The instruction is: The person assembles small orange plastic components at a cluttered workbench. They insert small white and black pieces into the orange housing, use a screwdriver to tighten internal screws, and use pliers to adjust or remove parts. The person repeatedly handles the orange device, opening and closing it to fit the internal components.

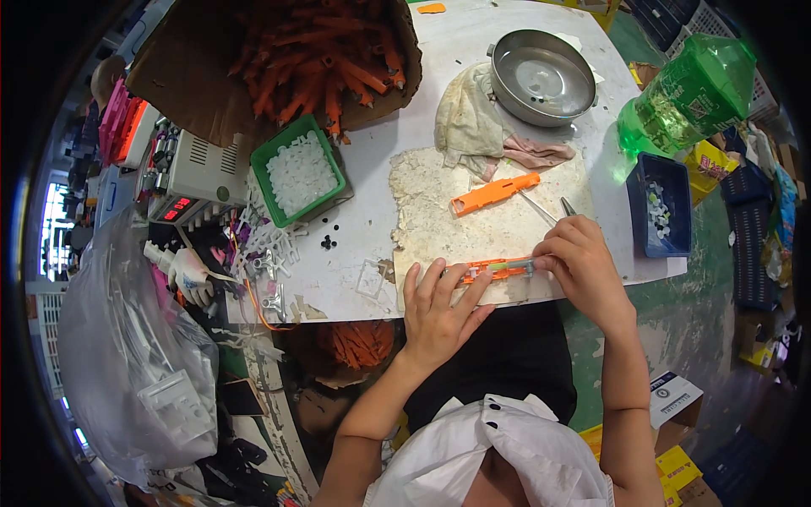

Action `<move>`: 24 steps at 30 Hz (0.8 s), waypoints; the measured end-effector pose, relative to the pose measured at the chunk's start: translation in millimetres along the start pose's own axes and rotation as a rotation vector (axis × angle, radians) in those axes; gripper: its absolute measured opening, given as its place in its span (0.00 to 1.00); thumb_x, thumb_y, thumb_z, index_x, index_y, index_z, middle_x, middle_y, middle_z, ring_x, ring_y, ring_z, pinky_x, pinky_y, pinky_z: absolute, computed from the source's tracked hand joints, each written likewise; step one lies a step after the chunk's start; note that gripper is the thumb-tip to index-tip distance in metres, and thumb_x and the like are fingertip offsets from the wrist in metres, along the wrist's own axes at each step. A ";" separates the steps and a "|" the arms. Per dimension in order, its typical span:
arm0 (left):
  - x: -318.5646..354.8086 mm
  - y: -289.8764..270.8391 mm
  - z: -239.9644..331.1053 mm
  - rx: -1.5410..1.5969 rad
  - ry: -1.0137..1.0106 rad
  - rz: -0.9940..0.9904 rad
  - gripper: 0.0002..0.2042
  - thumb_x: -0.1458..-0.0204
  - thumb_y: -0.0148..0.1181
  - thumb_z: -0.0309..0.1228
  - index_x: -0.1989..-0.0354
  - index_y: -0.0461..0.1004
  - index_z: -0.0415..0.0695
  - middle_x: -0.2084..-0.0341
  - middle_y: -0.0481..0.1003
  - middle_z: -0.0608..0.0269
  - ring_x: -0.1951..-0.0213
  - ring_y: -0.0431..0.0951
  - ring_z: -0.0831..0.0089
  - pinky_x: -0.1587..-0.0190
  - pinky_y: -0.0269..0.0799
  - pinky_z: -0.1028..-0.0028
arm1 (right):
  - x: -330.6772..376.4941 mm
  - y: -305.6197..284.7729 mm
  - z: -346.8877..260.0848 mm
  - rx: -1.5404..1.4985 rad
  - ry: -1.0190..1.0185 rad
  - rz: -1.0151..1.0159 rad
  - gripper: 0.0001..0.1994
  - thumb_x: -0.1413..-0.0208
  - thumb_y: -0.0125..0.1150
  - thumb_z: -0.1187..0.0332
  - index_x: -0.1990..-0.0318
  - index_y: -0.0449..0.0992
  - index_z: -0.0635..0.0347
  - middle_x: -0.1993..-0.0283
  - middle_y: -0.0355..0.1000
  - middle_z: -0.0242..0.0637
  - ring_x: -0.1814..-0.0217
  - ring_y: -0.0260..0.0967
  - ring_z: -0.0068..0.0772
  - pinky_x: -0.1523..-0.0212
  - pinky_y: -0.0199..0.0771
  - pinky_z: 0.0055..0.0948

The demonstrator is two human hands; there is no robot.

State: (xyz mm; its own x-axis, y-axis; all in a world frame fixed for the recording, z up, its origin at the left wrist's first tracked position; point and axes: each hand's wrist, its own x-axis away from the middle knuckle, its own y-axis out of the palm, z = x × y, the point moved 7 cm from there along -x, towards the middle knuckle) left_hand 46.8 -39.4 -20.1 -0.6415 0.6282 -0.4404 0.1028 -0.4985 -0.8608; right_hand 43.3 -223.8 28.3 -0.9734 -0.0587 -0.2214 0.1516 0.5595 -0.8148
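Observation:
An orange plastic housing (504,273) lies near the table's front edge, with a grey-blue piece (517,267) and a light green bit in it. My left hand (441,314) rests over its left end, fingers spread and tips pressing on the housing. My right hand (585,260) pinches the right end between thumb and fingers, partly covering it. Beyond the hands lies an orange plastic shell (494,194), tilted on the worn board (422,211). Beside that shell, a thin metal rod (538,207) and a silver pointed tip (568,206) lie near my right hand.
Behind stand a carton of orange parts (190,76) and a metal bowl (528,103) next to a rag (467,118). A green tray (272,196) of white pieces is left; a blue bin (661,241) and green bottle (697,93) are right. Small black pieces (328,242) lie loose.

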 end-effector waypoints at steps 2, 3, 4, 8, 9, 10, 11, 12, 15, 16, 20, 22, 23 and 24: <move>-0.1 -0.1 -0.2 0.002 0.000 0.000 0.23 0.53 0.65 0.44 0.47 0.74 0.58 0.50 0.65 0.63 0.41 0.56 0.59 0.36 0.48 0.53 | -1.8 0.6 0.9 -0.015 0.000 -0.021 0.05 0.53 0.63 0.70 0.71 0.77 0.61 0.68 0.70 0.35 0.56 0.64 0.40 0.51 0.63 0.36; -0.1 -0.2 -0.3 0.003 0.000 0.000 0.23 0.53 0.65 0.44 0.46 0.74 0.58 0.50 0.65 0.63 0.41 0.56 0.59 0.36 0.48 0.53 | -2.4 1.6 2.8 -0.030 0.010 -0.034 0.05 0.53 0.63 0.70 0.70 0.76 0.61 0.68 0.70 0.36 0.56 0.64 0.41 0.51 0.63 0.36; -0.1 -0.4 -0.4 0.004 0.001 0.000 0.23 0.53 0.65 0.44 0.46 0.74 0.58 0.50 0.65 0.63 0.41 0.56 0.59 0.36 0.48 0.53 | -2.4 2.8 5.5 -0.047 0.020 -0.048 0.05 0.53 0.63 0.71 0.70 0.76 0.61 0.68 0.70 0.36 0.56 0.64 0.41 0.51 0.63 0.36; -0.8 -1.0 0.4 -0.001 0.002 0.001 0.23 0.53 0.65 0.44 0.47 0.75 0.58 0.50 0.65 0.63 0.41 0.56 0.60 0.36 0.48 0.53 | 1.5 1.8 10.9 -0.131 0.070 -0.064 0.05 0.52 0.63 0.72 0.68 0.76 0.61 0.67 0.70 0.38 0.57 0.65 0.42 0.52 0.64 0.37; -1.0 -0.9 0.6 0.000 0.002 0.001 0.23 0.53 0.65 0.44 0.47 0.75 0.58 0.50 0.65 0.63 0.41 0.56 0.60 0.36 0.48 0.53 | 4.2 1.3 13.8 -0.151 0.110 -0.056 0.05 0.53 0.63 0.73 0.67 0.76 0.62 0.67 0.70 0.38 0.58 0.65 0.41 0.54 0.65 0.36; -1.0 -0.9 0.7 0.000 0.002 0.002 0.23 0.53 0.65 0.44 0.47 0.75 0.58 0.50 0.65 0.63 0.41 0.56 0.60 0.36 0.48 0.53 | 7.5 1.0 16.4 -0.170 0.150 -0.048 0.06 0.53 0.64 0.73 0.66 0.76 0.62 0.66 0.71 0.39 0.58 0.66 0.41 0.55 0.66 0.35; -1.0 -0.8 0.6 0.001 0.002 0.002 0.23 0.53 0.65 0.44 0.46 0.74 0.58 0.50 0.65 0.63 0.41 0.56 0.60 0.36 0.48 0.53 | 10.0 0.9 18.8 -0.190 0.190 -0.040 0.07 0.54 0.64 0.74 0.66 0.75 0.63 0.66 0.71 0.39 0.59 0.67 0.41 0.57 0.66 0.35; -0.5 -0.4 0.4 0.000 0.002 0.001 0.23 0.53 0.65 0.44 0.46 0.74 0.58 0.50 0.65 0.63 0.41 0.56 0.60 0.36 0.48 0.53 | 10.7 0.1 17.4 -0.211 0.173 -0.018 0.08 0.55 0.65 0.75 0.66 0.75 0.63 0.65 0.71 0.39 0.58 0.67 0.41 0.56 0.67 0.35; 0.3 0.2 -0.3 0.000 0.004 0.003 0.23 0.53 0.64 0.45 0.46 0.74 0.58 0.50 0.65 0.63 0.41 0.56 0.60 0.36 0.48 0.53 | 12.1 -2.7 12.3 -0.237 0.108 0.051 0.10 0.57 0.66 0.78 0.66 0.75 0.63 0.64 0.71 0.39 0.56 0.68 0.42 0.55 0.68 0.34; 0.2 0.1 -0.4 0.001 0.005 0.005 0.23 0.53 0.64 0.45 0.46 0.74 0.58 0.50 0.65 0.63 0.41 0.56 0.60 0.36 0.48 0.53 | 12.3 -3.1 9.8 -0.221 0.077 0.076 0.10 0.58 0.66 0.79 0.66 0.75 0.63 0.64 0.72 0.39 0.55 0.69 0.42 0.54 0.69 0.33; -0.4 -0.1 0.2 -0.005 0.002 0.005 0.22 0.53 0.64 0.45 0.47 0.75 0.58 0.50 0.65 0.63 0.41 0.56 0.60 0.36 0.48 0.53 | 14.8 -6.2 1.3 -0.178 -0.043 0.177 0.11 0.59 0.66 0.80 0.66 0.74 0.63 0.66 0.71 0.38 0.56 0.69 0.42 0.55 0.70 0.36; -0.2 0.0 0.1 -0.006 -0.002 0.000 0.22 0.53 0.64 0.45 0.47 0.75 0.58 0.50 0.65 0.63 0.41 0.56 0.60 0.36 0.48 0.53 | 16.2 -4.3 -2.1 -0.157 -0.068 0.178 0.11 0.60 0.66 0.81 0.66 0.75 0.63 0.66 0.72 0.38 0.55 0.69 0.42 0.55 0.70 0.36; 0.1 0.0 -0.3 -0.006 -0.003 0.001 0.22 0.53 0.64 0.45 0.47 0.74 0.58 0.50 0.65 0.63 0.41 0.56 0.60 0.36 0.48 0.53 | 16.8 -3.0 -3.9 -0.147 -0.081 0.178 0.12 0.61 0.67 0.81 0.66 0.75 0.63 0.65 0.72 0.38 0.55 0.69 0.41 0.55 0.70 0.36; 0.1 0.2 -0.4 -0.004 -0.001 0.002 0.22 0.52 0.64 0.45 0.46 0.74 0.58 0.50 0.65 0.63 0.41 0.56 0.60 0.36 0.48 0.53 | 17.9 -2.4 -5.1 -0.148 -0.088 0.190 0.12 0.61 0.67 0.81 0.66 0.75 0.63 0.65 0.72 0.38 0.55 0.69 0.41 0.55 0.70 0.36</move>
State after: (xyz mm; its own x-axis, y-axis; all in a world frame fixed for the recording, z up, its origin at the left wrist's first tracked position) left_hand 47.1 -39.1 -20.4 -0.6423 0.6266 -0.4413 0.1069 -0.4969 -0.8612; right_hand 24.6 -222.0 29.1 -0.9103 -0.0093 -0.4138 0.2970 0.6816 -0.6687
